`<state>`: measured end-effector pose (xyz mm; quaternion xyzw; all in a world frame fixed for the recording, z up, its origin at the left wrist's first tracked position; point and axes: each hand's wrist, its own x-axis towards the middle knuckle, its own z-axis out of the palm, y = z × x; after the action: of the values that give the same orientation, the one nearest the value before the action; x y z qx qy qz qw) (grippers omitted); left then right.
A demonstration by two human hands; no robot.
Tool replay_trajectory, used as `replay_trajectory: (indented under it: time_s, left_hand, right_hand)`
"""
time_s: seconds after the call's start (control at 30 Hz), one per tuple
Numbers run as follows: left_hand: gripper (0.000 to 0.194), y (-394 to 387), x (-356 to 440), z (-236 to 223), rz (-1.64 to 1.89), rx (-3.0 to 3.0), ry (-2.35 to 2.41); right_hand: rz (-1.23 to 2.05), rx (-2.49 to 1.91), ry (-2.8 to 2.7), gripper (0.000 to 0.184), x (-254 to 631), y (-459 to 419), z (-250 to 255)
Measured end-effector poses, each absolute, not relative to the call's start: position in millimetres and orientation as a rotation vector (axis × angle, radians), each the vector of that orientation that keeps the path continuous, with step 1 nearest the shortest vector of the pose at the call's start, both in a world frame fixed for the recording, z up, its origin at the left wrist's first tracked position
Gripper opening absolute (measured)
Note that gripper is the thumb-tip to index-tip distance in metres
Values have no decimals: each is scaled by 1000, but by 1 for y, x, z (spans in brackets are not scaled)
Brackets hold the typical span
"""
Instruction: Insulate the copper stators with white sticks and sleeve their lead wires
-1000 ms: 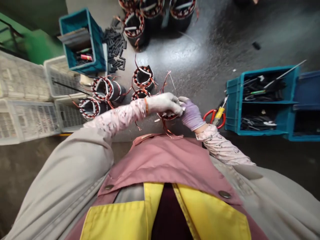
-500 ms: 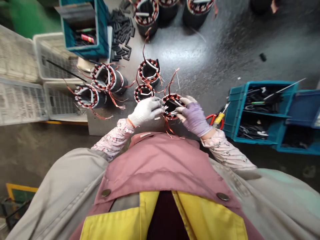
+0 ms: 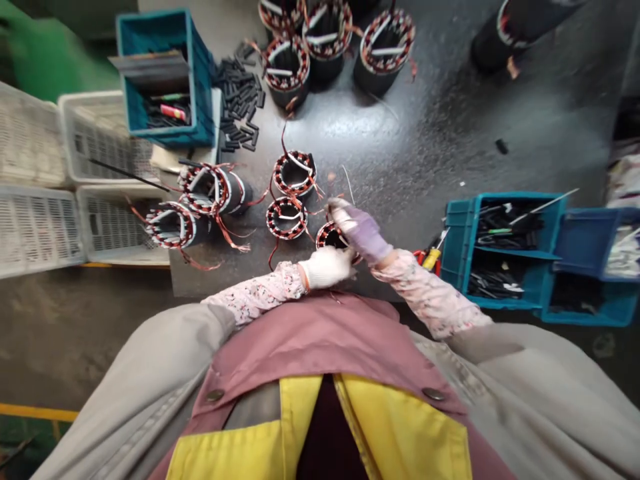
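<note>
A small motor stator (image 3: 331,235) wound with copper wire stands on the dark worktable (image 3: 400,147) right in front of me. My left hand (image 3: 326,267), in a white glove, is closed on its near rim. My right hand (image 3: 358,230), in a purple glove, reaches over its top with the fingers curled at the far rim; what they pinch is too small to make out. Two more stators (image 3: 286,217) (image 3: 295,173) stand just to the left, trailing copper leads.
Two stators lie on their sides at the left (image 3: 173,225) (image 3: 215,183). Several stators stand at the table's far edge (image 3: 384,40). A teal bin (image 3: 160,80) and black sleeves (image 3: 240,100) sit far left, white crates (image 3: 45,227) beside. Teal bins of tools (image 3: 505,247) and red-handled cutters (image 3: 430,257) are on the right.
My left hand has drawn back from the stator's left side to its near rim. My right hand has moved up over the stator's top. The view has shifted a little.
</note>
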<state>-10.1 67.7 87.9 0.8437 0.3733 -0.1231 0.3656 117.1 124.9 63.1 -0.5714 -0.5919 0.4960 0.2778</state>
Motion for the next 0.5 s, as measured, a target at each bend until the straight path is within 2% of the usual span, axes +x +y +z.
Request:
replay_trajectory:
  time_s: [0.13, 0.27, 0.37, 0.5]
  left_hand:
    - [29, 120, -28, 114, -11, 2108, 779]
    - [37, 202, -25, 110, 194, 1950, 925]
    - [34, 245, -13, 88, 15, 2204, 994]
    - [35, 255, -7, 61, -376, 2389, 1019]
  right_hand:
    - [993, -1656, -1391, 45, 179, 116, 68]
    - [864, -1738, -1664, 32, 205, 91, 50]
    - [836, -1724, -1997, 31, 181, 79, 34]
    - [727, -1671, -2345, 35, 141, 79, 22]
